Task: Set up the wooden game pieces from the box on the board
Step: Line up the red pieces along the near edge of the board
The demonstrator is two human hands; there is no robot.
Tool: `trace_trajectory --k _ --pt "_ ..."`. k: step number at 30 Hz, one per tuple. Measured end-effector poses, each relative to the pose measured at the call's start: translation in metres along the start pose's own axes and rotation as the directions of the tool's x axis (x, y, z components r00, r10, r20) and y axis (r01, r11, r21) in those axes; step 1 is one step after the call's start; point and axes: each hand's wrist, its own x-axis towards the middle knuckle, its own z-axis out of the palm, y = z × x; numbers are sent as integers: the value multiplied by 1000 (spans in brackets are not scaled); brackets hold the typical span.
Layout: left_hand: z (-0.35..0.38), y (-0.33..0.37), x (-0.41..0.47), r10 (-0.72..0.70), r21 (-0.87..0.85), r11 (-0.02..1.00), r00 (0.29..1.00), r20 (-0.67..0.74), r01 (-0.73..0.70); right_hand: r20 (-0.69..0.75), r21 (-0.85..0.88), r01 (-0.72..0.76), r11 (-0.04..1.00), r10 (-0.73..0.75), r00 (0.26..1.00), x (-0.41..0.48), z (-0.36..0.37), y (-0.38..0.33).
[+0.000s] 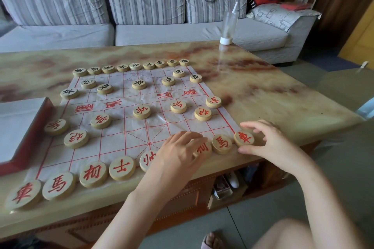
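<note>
Head view: right hand (pixel 265 139) pinches pale red-lettered corner disc (pixel 244 138); left hand (pixel 179 154) curls over second disc (pixel 203 150)

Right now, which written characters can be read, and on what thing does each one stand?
"車", red: near left corner disc and near right corner disc.
"馬", red: second disc from left and second disc from right.
"相", red: third disc from left.
"士", red: fourth disc from left.
"兵", red, upside down: centre disc.
"河", red, upside down: paper board.
Far black discs and other board lettering: too small or blurred to read surely.
</note>
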Motion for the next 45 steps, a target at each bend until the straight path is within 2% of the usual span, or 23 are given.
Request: trace_trajectory --k 3,5,7,12,21,27,35,41,45 --pt "-2 -1 -1 14 3 1000 1000 10 -14 10 36 61 997 -62 998 -3 -1 -10" --pt "-1 -2 -2 19 -7 1000 1000 12 -19 74 62 77 995 -82 994 -3 4 -21" --pt "1 -4 -3 17 -18 1000 1000 23 -16 128 16 84 996 -86 988 -2 10 -29" --pt "3 -5 -4 11 -51 999 1000 17 -10 120 -79 100 992 -90 989 0 15 -36" --pt "-1 -3 -2 -3 -45 999 999 37 5 134 -15 151 988 -148 980 -4 12 -39" --pt "-24 -6 16 -96 -99 990 992 84 104 -26 22 132 991 -132 991 15 -12 -52" --pt "-22 -20 74 -291 -94 945 938 186 312 -129 33 49 998 -44 991 96 -9 -53" --pt "2 -25 107 -352 -48 927 906 235 372 -128 70 -6 998 15 992 121 10 -34" --pt "13 -19 117 -406 -31 909 898 170 417 -93 72 -18 997 25 995 132 20 -33"
